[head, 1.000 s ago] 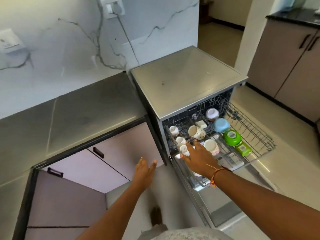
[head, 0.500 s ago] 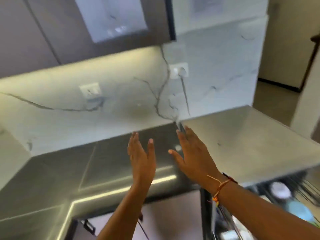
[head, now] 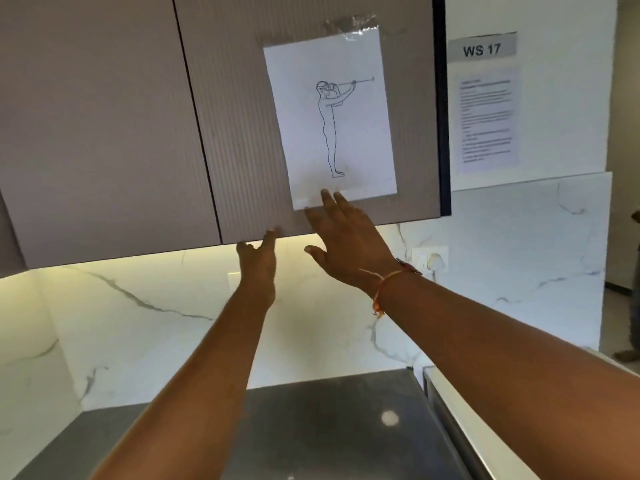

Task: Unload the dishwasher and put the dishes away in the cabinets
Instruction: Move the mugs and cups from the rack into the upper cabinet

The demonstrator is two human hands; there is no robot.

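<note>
Two closed cabinet doors [head: 242,133] above left hand [head: 258,258] and right hand [head: 346,244], both empty.

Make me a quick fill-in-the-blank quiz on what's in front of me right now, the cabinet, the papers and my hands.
1. The grey sign reads WS ____.
2. The sheet with the line drawing hangs on the upper cabinet door, fixed at its top by clear ____.
3. The orange thread is tied round the ____ wrist.
4. The left hand and the right hand, both raised to the door's lower edge, hold ____.

Missing words: 17; tape; right; nothing.
</note>
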